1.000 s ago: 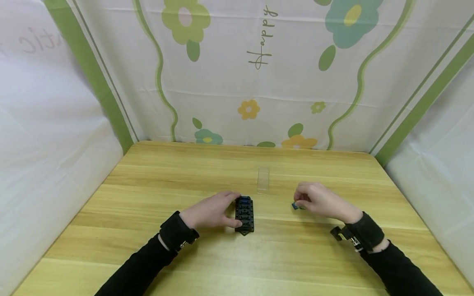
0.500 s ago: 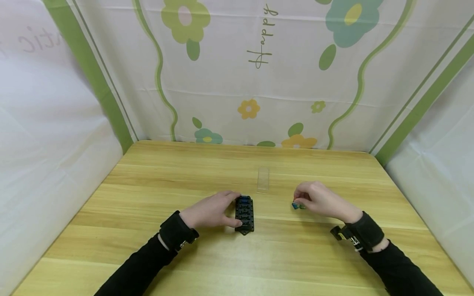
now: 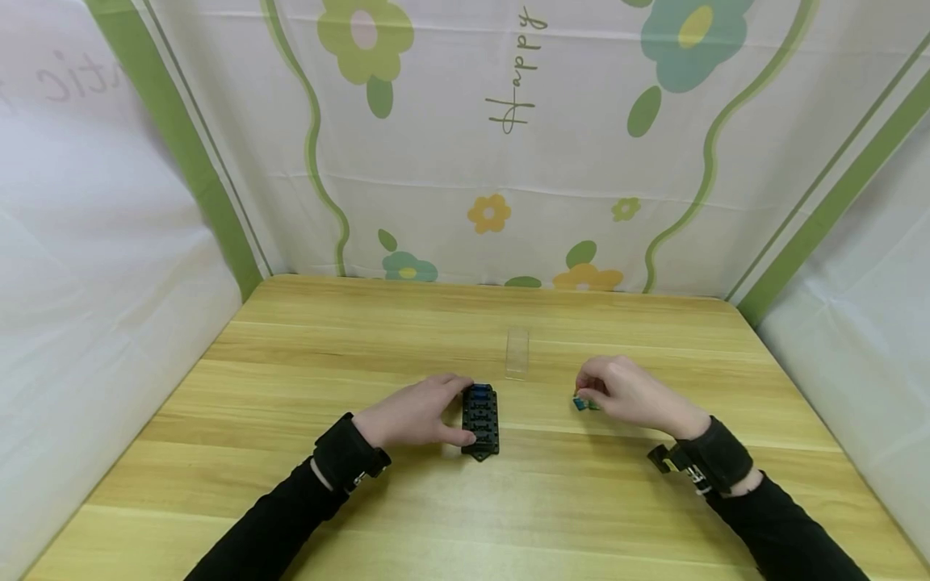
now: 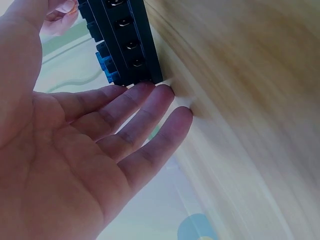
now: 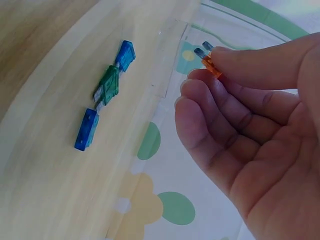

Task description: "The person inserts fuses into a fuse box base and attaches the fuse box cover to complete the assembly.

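A black fuse box (image 3: 480, 420) with a blue blade fuse (image 3: 479, 394) seated at its far end lies under my left hand (image 3: 417, 415), which holds it with the thumb on the near end and fingertips at the far end. In the left wrist view those fingertips meet the end of the box. My right hand (image 3: 628, 391) pinches an orange blade fuse (image 5: 212, 66) between thumb and index finger, its metal prongs pointing outward. Close below it, a green blade fuse (image 5: 107, 86) lies on the table between two blue blade fuses, one nearer (image 5: 87, 129) and one farther (image 5: 125, 55).
A clear plastic cover (image 3: 517, 353) lies flat on the wooden table (image 3: 363, 323), beyond and between the hands. A printed cloth (image 3: 436, 161) hangs behind the table, with white cloth along both sides.
My right hand has risen very slightly, and more of the green fuse shows beneath its fingers. The left hand and the fuse box have stayed put.
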